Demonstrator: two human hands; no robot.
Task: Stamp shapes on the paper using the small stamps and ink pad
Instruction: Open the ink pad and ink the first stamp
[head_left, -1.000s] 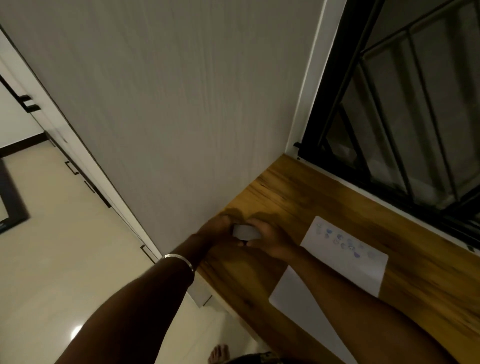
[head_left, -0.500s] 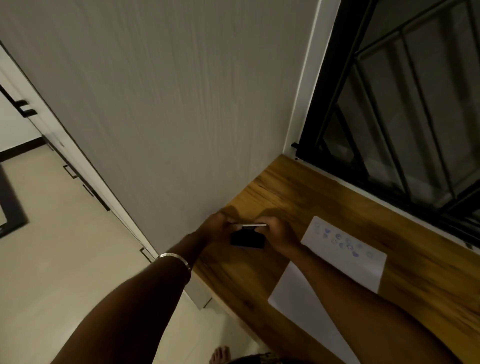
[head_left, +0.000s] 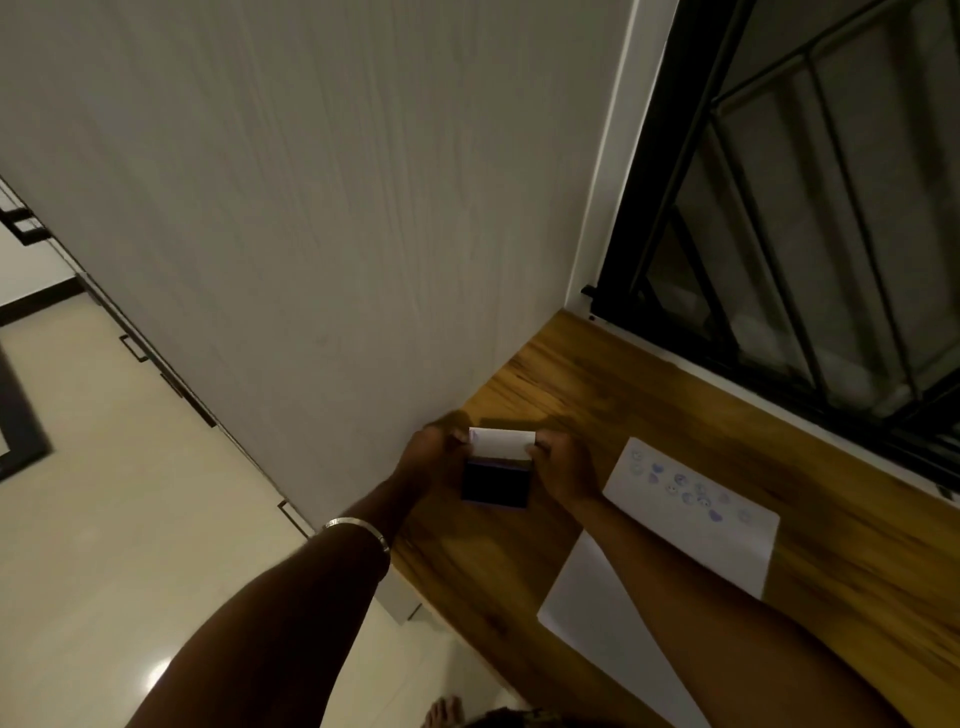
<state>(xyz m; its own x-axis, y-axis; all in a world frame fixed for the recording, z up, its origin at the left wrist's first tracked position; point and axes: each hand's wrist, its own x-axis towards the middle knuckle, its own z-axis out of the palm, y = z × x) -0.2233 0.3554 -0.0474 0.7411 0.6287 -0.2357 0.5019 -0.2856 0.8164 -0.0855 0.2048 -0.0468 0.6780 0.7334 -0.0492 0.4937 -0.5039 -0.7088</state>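
Now the ink pad (head_left: 496, 480), shut a second ago, is held open on the wooden desk (head_left: 649, 410) beside the paper (head_left: 691, 525), its white lid pinched upright by the left hand (head_left: 431, 462) and right hand (head_left: 563, 467), so inking can be started.

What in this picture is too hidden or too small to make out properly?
- Stamped shapes on the paper, head view: too small and faint to tell what each one is.
- Near part of the paper: covered by the right forearm.
- Small stamps: none visible anywhere.
- Ink pad: its left edge is behind the left hand; the raised lid's right end is behind the right hand.
- Outside the window: too dark.
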